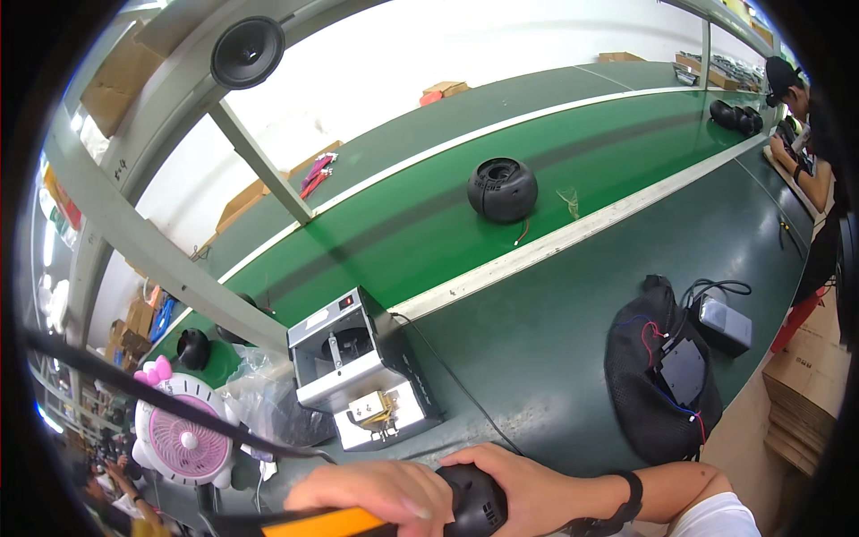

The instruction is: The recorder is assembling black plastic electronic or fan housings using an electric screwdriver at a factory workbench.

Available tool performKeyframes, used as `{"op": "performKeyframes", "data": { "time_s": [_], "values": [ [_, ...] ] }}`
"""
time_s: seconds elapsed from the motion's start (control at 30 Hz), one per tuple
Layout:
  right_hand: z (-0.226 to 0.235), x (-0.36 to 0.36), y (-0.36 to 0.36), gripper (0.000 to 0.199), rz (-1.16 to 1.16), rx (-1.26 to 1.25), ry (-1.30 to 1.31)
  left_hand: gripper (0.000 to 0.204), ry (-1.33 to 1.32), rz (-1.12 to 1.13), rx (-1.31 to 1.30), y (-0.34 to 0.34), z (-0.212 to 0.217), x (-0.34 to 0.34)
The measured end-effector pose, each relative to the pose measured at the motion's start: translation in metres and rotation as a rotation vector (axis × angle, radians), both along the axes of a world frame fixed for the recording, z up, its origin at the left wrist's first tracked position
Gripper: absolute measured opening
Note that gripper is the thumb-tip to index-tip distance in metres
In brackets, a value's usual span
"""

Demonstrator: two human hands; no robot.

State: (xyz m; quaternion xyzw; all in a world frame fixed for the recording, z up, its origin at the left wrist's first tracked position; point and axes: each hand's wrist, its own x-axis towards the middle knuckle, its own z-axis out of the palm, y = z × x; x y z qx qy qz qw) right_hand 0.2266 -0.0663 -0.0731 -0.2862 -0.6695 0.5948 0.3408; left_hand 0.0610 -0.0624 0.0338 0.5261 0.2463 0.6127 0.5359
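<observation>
There are the wearer's two hands (537,490), one held casing (476,501), one boxy machine (344,383), one pink fan (189,438).

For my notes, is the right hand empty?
No, the right hand is curled around a rounded black part.

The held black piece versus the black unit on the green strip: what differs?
The left hand and right hand grip the held piece; the unit on the strip stands untouched. Much of the held piece is hidden, while the unit shows its ringed opening. A wire trails from the unit; none shows on the held piece. Both are black and rounded.
</observation>
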Motion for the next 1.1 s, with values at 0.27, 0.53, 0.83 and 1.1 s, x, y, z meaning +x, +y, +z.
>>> {"op": "performKeyframes", "data": {
  "time_s": [0.27,0.53,0.83,1.1],
  "values": [
    [0.001,-0.006,-0.004,0.092,-0.024,-0.032,0.083,0.033,0.083,-0.271,0.313,0.008,-0.031,-0.017],
    [0.016,0.002,-0.009,0.091,-0.070,-0.092,-0.074,0.050,-0.030,-0.349,0.157,0.000,-0.027,-0.005],
    [0.067,0.014,-0.007,0.094,-0.076,0.591,-0.597,0.107,-0.055,0.290,0.121,0.024,0.018,-0.063],
    [0.052,0.017,-0.003,0.075,0.136,0.473,-0.271,0.091,0.150,0.428,0.091,0.064,-0.036,-0.068]
  ]
}}
